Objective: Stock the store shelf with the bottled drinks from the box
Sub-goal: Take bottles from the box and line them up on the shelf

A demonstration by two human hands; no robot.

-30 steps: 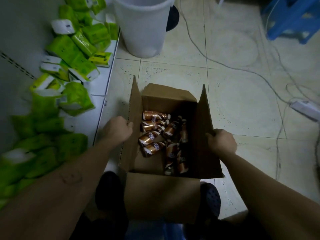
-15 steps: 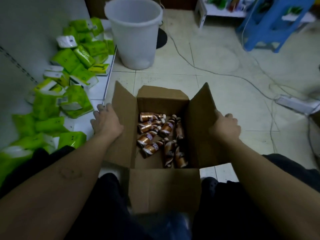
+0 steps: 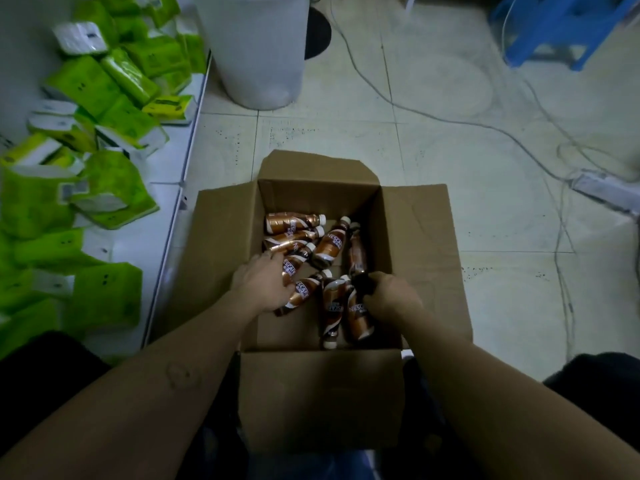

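Observation:
An open cardboard box point(image 3: 419, 237) stands on the floor between my knees, flaps folded out. Several brown and copper coffee bottles point(image 3: 329, 245) with white caps lie loose on its bottom. My left hand point(image 3: 261, 285) is inside the box at the left, thumb and fingers closed around one lying bottle point(image 3: 294, 266). My right hand point(image 3: 393, 297) is inside at the right, fingers curled on the dark end of another bottle point(image 3: 358, 318). The white bottom shelf point(image 3: 138, 244) runs along the left.
Green and white tissue packs point(image 3: 100, 188) lie heaped on the shelf. A white plastic bucket point(image 3: 256, 50) stands beyond the box. A blue stool point(image 3: 554, 26) is at the far right. Cables and a white power strip point(image 3: 604, 188) lie on the tiled floor.
Both hands left the side flaps, which now lie folded out flat, and reached down into the box onto the bottles. The view tilted down and closer.

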